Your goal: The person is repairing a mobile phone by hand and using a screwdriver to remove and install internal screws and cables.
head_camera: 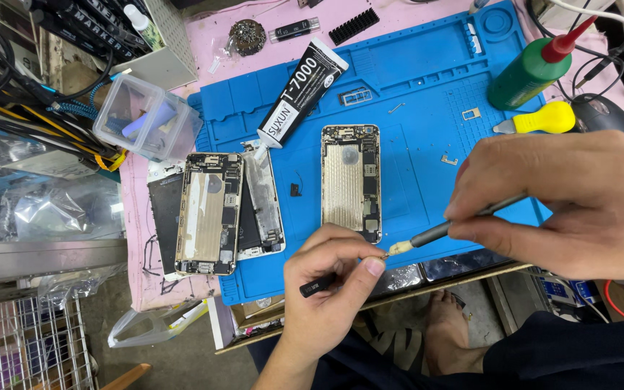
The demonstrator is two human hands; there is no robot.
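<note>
Item: small brush (438, 231) with a dark metal handle and pale bristle tip, being pinched between the thumb and fingers of the right hand (565, 209), fingers pressed together on the handle. Its long axis is running from upper right down to lower left, bristles pointing at the left hand (330, 278). Item: short dark tool (321, 286), being gripped by the left hand, thumb and forefinger closed on it; its tiny tip is meeting the bristles just beside the left thumb, so both hands are working at one spot. Item: opened phone shell (352, 180), lying just beyond the left fingers on the blue mat (427, 87), long axis pointing away. Item: second opened phone (209, 213), lying well off toward the left.
</note>
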